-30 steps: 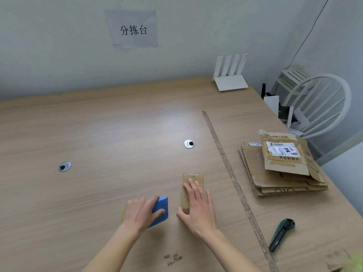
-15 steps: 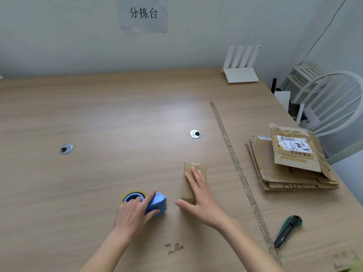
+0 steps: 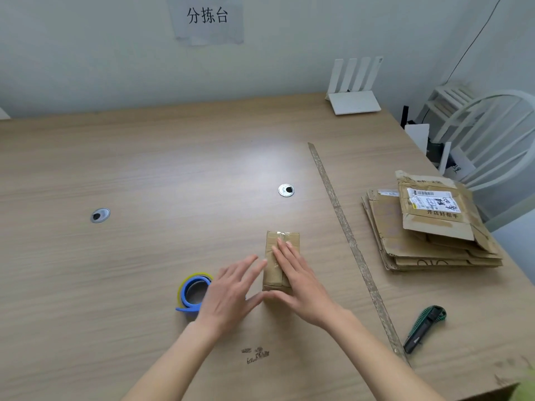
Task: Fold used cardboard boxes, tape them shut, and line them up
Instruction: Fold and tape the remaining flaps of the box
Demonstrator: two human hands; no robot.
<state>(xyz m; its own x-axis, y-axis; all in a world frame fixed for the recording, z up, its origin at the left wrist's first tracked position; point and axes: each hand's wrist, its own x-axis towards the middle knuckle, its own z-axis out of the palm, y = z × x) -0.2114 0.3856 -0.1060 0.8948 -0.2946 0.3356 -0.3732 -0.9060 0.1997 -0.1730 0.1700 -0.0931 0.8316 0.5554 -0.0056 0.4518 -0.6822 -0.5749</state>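
Observation:
A small taped cardboard box (image 3: 273, 256) lies on the wooden table (image 3: 144, 169) in front of me. My right hand (image 3: 298, 282) rests flat on top of it, fingers spread along the tape seam, thumb at its near end. My left hand (image 3: 231, 293) hovers open just left of the box, fingertips close to its side, holding nothing. A blue and yellow tape dispenser (image 3: 192, 293) sits on the table to the left, partly hidden behind my left hand. A stack of flattened cardboard boxes (image 3: 428, 233) lies at the right.
A green utility knife (image 3: 424, 328) lies near the front right. A long strip (image 3: 347, 235) runs across the table between box and stack. Two cable grommets (image 3: 286, 190) (image 3: 100, 215), a white router (image 3: 354, 91) at the back, a white chair (image 3: 492, 134) beyond the right edge.
My left hand has let go of the tape dispenser and moved right toward the box. My right hand stays flat on the box top.

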